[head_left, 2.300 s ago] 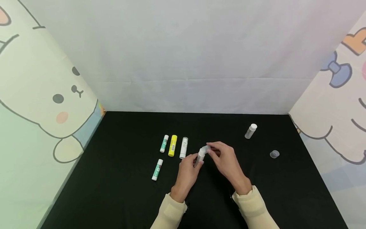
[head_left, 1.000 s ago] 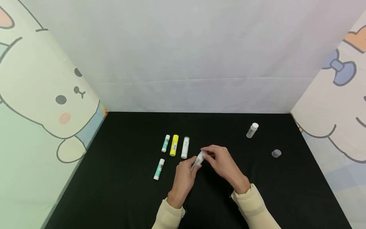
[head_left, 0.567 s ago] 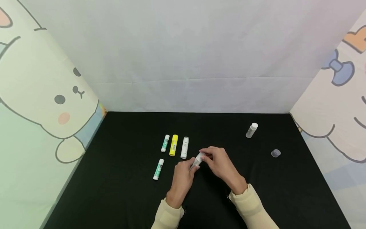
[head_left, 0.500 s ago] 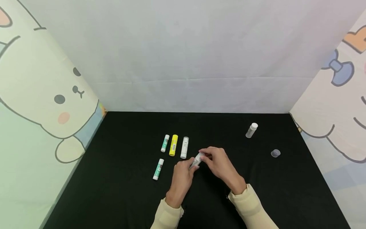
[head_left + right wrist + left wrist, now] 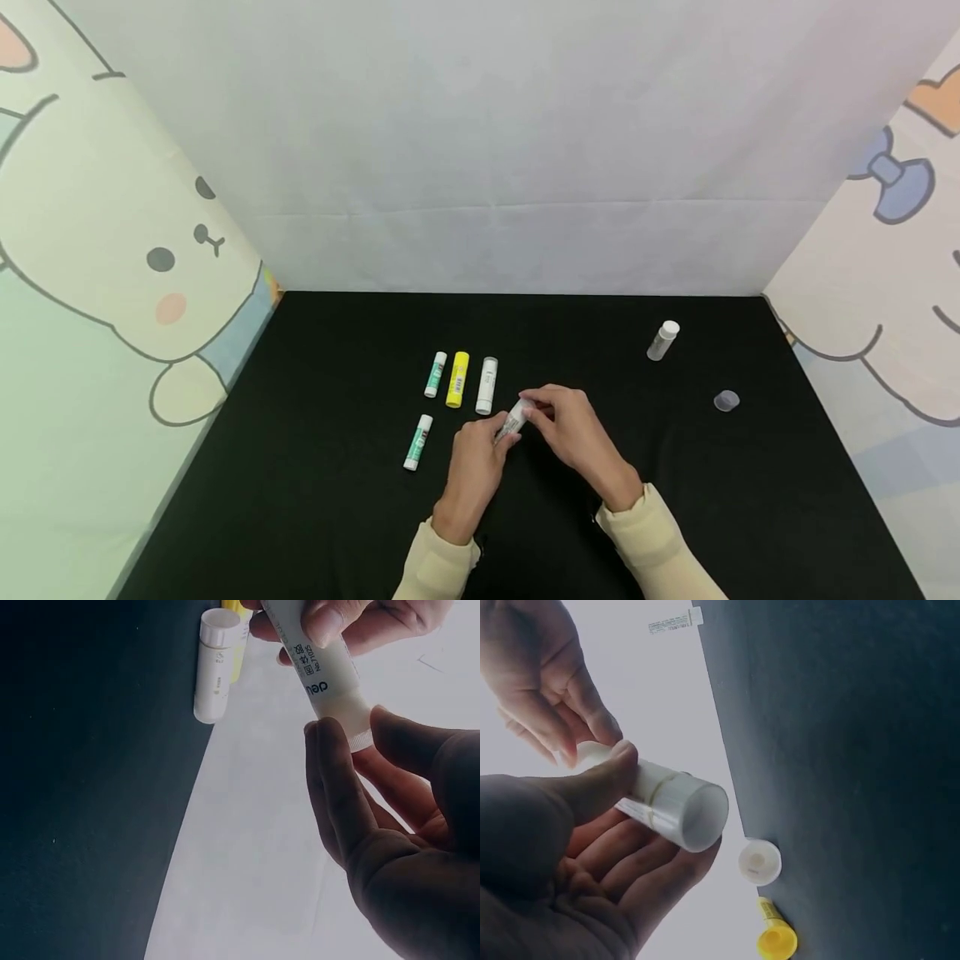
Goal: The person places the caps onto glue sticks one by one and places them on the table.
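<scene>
My left hand grips the body of a white glue stick, which is tilted over the table. Printed lettering shows on its barrel in the right wrist view. With thumb and fingertips, my right hand pinches the translucent cap on the stick's upper end. The ribbed rim of that cap shows between the right fingers. In the left wrist view, the stick's hollow round base faces the camera, and the left thumb lies across the barrel.
Left of the hands lie a white glue stick, a yellow one and two green-and-white ones, one farther back, one nearer. A white-topped glue stick is at the back right, with a loose clear cap nearer.
The translucent cap, earlier held at an angle at the stick's top, now sits in line on it. The stick tilts more, and both hands have shifted slightly left.
</scene>
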`<state>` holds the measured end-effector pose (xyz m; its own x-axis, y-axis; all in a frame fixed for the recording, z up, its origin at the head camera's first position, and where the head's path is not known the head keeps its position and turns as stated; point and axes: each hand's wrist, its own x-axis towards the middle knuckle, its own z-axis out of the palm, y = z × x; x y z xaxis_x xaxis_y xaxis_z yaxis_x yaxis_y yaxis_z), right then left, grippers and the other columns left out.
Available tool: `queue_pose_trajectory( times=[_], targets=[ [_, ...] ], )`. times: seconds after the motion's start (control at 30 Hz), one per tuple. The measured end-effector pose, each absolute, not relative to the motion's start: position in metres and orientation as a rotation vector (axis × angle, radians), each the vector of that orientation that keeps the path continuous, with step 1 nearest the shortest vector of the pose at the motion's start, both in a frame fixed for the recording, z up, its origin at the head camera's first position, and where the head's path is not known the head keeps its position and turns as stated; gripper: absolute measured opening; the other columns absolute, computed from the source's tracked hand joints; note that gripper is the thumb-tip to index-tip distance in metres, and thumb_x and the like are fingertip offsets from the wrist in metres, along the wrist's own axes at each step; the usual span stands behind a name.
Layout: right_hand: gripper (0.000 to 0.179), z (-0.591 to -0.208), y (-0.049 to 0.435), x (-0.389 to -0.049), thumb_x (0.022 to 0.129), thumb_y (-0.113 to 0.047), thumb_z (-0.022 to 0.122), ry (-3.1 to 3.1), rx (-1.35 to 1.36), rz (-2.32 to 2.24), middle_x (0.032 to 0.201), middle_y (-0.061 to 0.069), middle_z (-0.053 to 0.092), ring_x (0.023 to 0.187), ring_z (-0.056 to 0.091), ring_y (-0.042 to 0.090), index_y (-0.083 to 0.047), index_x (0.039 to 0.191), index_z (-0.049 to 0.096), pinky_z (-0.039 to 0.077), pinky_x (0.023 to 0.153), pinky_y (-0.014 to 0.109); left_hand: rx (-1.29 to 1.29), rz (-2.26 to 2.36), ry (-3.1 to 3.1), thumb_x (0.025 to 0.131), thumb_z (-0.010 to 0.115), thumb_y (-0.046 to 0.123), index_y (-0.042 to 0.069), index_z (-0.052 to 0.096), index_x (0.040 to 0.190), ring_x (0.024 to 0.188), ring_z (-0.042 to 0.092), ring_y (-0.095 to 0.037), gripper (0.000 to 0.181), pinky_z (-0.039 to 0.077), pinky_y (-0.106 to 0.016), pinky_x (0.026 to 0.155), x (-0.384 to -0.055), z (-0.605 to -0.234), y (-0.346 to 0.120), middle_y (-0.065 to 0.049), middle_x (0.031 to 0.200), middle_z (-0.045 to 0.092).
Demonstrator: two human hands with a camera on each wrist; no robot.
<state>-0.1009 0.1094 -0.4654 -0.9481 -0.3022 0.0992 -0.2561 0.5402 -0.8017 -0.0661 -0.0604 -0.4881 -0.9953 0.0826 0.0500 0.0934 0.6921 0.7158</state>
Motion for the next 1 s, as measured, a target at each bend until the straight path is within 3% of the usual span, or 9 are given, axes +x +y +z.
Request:
queue_pose_trajectory(
  times=[0.17,0.4,1.0],
  targets=[
    [0.025,-0.468,0.108,-0.102,0.1,-0.002,0.071,2.706,-0.504,-1.406,0.116,0.011,0.075,0.094,0.075,0.019,0.001,0.125,0.075,0.061,0.078,0.031,-0.136,-1.217,-2.884,0.095,0.079,0.011,0.002,0.077,0.12,0.083,0.071,-0.017,0.026,0.056,-0.032,0.068,-0.066,-0.487,-0.063,-0.012,0.102,0.078],
    [0.025,-0.468,0.101,-0.103,0.099,-0.002,0.072,2.701,-0.54,-1.429,0.117,0.011,0.075,0.096,0.075,0.02,-0.001,0.124,0.076,0.062,0.081,0.033,-0.069,-1.223,-2.892,0.096,0.079,0.012,0.001,0.076,0.124,0.093,0.075,-0.022,0.03,0.06,-0.036,0.073,-0.064,-0.483,-0.068,-0.015,0.11,0.078],
    [0.025,-0.47,0.079,-0.105,0.1,-0.001,0.071,2.63,-0.571,-1.468,0.115,0.008,0.075,0.093,0.074,0.016,0.001,0.124,0.076,0.061,0.08,0.031,0.057,-1.159,-2.884,0.094,0.082,0.011,0.004,0.078,0.116,0.088,0.075,-0.022,0.023,0.058,-0.036,0.069,-0.057,-0.481,-0.082,-0.011,0.104,0.079]
  ],
)
